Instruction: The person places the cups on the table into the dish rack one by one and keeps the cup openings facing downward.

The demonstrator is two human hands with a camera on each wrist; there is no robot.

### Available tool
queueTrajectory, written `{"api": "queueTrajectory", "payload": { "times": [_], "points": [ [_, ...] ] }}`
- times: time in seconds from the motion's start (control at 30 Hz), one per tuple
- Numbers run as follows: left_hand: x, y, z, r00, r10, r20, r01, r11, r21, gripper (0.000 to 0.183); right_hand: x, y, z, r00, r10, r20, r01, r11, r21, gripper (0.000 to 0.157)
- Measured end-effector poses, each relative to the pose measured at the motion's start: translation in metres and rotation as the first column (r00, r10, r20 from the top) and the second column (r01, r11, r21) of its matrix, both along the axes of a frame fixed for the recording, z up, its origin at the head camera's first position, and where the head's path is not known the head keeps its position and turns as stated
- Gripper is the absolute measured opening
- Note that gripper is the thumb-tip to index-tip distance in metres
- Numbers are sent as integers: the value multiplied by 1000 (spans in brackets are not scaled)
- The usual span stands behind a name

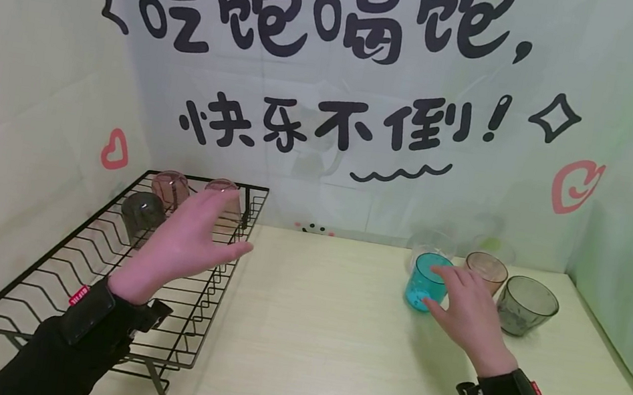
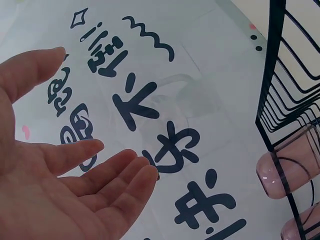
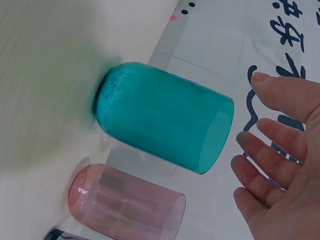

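Black-sleeved left hand point(image 1: 183, 239) hung spread above the black wire rack point(image 1: 67, 239).
I had the right hand point(image 1: 474, 307) loosely spread near the see-through turquoise tumbler point(image 1: 421, 286), which stood upright on the pale worktop point(image 1: 310, 331).

A see-through turquoise cup point(image 3: 157, 115) stands upright on the pale tabletop point(image 1: 309, 338) beside a pink glass point(image 3: 127, 202).

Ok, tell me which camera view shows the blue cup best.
The right wrist view: the blue cup appears large there, with nothing in front of it from base to rim. The head view shows it smaller and partly covered by the right hand. The left wrist view does not show it.
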State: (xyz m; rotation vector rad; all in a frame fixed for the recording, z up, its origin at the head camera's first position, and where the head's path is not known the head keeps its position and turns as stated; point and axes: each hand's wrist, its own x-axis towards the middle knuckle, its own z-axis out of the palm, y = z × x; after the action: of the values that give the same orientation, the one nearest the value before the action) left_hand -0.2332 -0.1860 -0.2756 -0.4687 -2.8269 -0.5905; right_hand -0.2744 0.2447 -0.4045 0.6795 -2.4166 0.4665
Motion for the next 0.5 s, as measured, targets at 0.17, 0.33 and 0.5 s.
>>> {"api": "queueTrajectory", "payload": {
  "times": [0.17, 0.33, 0.5],
  "points": [
    [6, 9, -3, 999, -31, 7, 31, 999, -11, 86, -4, -2, 0, 999, -17, 28, 16, 1000, 14, 57],
    [11, 18, -6, 998, -64, -1, 64, 998, -26, 87, -5, -4, -1, 998, -28, 49, 27, 999, 22, 55],
    [14, 23, -8, 996, -86, -9, 86, 996, -25, 87, -7, -6, -2, 999, -28, 40, 26, 999, 34, 55]
  ]
}}
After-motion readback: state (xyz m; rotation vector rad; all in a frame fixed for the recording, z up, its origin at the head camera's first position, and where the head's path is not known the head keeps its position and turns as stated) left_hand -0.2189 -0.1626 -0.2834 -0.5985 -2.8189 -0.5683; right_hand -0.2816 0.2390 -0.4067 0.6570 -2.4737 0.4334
